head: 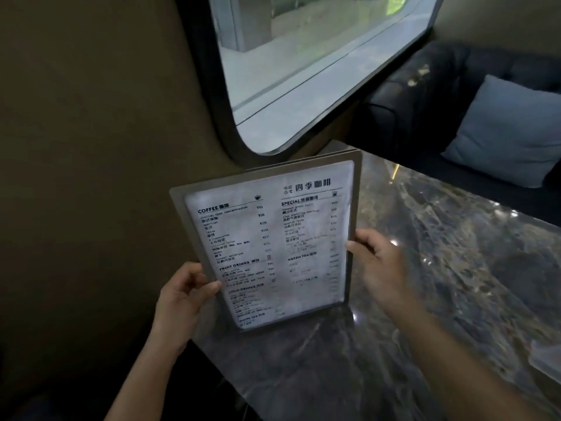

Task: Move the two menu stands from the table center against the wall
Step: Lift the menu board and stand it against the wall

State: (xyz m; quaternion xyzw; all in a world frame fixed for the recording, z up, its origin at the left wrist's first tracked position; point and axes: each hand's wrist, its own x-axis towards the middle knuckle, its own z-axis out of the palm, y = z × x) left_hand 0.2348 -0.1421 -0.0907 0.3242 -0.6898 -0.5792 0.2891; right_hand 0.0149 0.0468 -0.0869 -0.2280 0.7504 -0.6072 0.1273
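Observation:
A grey-framed menu stand [267, 244] with a white printed menu page stands upright on the dark marble table [440, 284], close to the brown wall [91, 147]. A second stand sits directly behind it; only its top edge [303, 161] shows. My left hand [185, 294] grips the front stand's left edge with the thumb on the page. My right hand [376, 262] holds its right edge, fingers wrapped behind the frame. The stands' bases are hidden by the front panel.
A rounded window [303, 71] is set in the wall above the table's far end. A dark sofa [440, 95] with a pale blue cushion [510, 132] lies beyond the table. A pale object [546, 357] sits at the table's right edge.

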